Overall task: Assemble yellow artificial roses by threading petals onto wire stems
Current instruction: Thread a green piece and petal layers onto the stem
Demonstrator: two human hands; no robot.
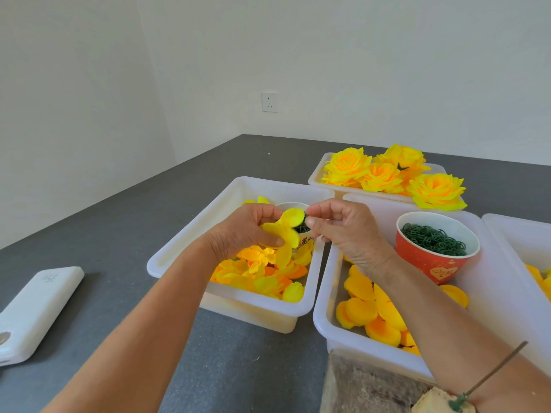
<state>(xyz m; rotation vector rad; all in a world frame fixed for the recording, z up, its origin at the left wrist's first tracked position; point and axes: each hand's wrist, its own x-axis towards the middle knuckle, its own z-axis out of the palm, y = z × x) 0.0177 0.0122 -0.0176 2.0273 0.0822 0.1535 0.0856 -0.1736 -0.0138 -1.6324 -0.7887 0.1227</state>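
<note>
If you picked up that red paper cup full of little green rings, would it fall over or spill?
The red paper cup would probably feel light, since the small green plastic rings inside look thin. It may tip fairly easily: it is narrower at the bottom than at the rim. Filled nearly to the top, it could spill rings if tilted.

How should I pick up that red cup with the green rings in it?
Grip the red cup round its side wall just under the white rim, coming from above-right. It stands upright and full, so keep it level; the right hand crowds its left side.
</note>
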